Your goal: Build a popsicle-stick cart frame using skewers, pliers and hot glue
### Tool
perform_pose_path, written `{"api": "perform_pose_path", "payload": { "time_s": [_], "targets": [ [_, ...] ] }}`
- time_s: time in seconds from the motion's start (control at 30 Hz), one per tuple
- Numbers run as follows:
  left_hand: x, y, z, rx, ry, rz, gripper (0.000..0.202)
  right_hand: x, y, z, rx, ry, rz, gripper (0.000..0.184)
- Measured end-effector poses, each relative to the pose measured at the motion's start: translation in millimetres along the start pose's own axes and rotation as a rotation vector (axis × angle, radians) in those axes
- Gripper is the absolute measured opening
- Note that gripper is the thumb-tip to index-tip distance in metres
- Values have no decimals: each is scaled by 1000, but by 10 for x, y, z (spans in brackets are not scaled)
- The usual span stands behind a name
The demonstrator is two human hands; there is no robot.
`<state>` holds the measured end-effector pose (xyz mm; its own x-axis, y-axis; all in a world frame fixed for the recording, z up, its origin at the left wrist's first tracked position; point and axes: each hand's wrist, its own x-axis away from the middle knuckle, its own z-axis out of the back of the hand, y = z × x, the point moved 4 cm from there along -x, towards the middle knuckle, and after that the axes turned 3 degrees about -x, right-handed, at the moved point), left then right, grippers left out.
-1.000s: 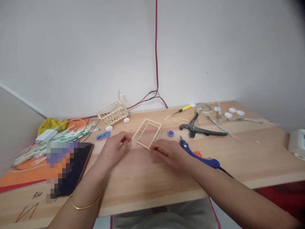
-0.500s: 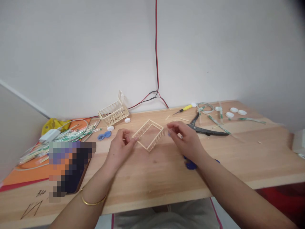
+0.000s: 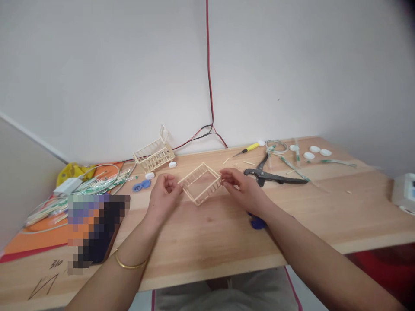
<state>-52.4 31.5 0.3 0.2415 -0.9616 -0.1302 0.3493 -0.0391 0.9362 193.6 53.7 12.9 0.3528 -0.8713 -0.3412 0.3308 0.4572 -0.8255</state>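
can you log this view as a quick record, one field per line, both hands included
left hand: pinching left corner of stick frame
right hand: fingers on its right corner
left wrist: gold bangle
near wall: slatted stick model
right of frame: black tool, yellow-handled tool
surface: wooden table

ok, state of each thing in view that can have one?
Left hand: fingers closed on the frame's left corner
Right hand: fingers closed on its right corner
Stick frame: held in both hands, middle open
Larger stick frame: standing near the wall, unheld
Black cutters: lying down, handles spread
Screwdriver: lying down, unheld
Blue tool: mostly hidden by the right forearm, state unclear
Cord: coiled
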Motion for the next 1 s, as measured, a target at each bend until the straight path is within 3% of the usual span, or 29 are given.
{"api": "perform_pose_path", "payload": {
  "time_s": [0.23,0.47,0.77,1.0],
  "targets": [
    [-83,-47,133,193,83,34,39,48,-3,-62,-125,-92,-28,33],
    [-76,-89,86,2,60,25,43,68,-49,-95,-170,-143,-36,33],
    [-93,-100,53,-16,10,18,30,76,-29,-110,-153,-150,-20,30],
    [-25,-68,50,-84,51,96,55,60,2,-20,-57,-59,-52,26]
  ]
}}
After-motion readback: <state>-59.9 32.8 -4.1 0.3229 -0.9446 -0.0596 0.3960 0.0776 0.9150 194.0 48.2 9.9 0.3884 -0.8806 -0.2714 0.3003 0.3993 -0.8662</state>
